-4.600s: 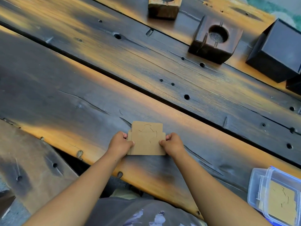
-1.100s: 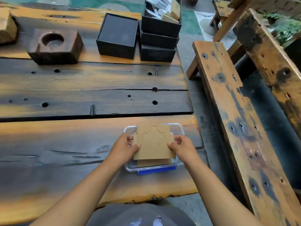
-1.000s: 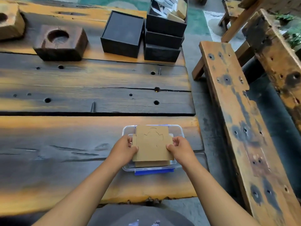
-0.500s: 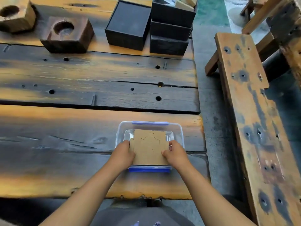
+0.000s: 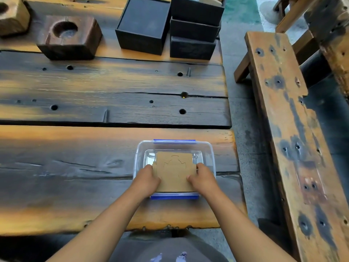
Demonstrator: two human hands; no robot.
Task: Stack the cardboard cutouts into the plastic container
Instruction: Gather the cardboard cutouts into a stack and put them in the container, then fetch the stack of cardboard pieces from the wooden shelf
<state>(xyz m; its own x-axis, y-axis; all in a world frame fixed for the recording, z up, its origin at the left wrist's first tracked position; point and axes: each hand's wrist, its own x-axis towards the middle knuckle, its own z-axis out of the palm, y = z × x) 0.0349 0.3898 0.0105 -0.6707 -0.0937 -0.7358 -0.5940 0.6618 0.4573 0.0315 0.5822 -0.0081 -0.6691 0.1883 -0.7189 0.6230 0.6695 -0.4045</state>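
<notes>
A clear plastic container (image 5: 208,154) with blue clips sits near the right end of the wooden table's front plank. A stack of brown cardboard cutouts (image 5: 174,172) with cut outlines on the top sheet lies inside it. My left hand (image 5: 146,181) grips the stack's left edge and my right hand (image 5: 203,179) grips its right edge. The stack's near corners are hidden under my fingers, so I cannot tell whether it rests on the container's floor.
Black boxes (image 5: 143,25) and a stack of black trays (image 5: 194,29) stand at the table's far right. Two wooden blocks with round holes (image 5: 69,37) sit at the far left. A worn wooden bench (image 5: 290,129) runs along the right, across a concrete gap.
Both hands carried the cardboard stack from the table's left part to the container and lowered it inside. In the last half second the stack sank a little deeper.
</notes>
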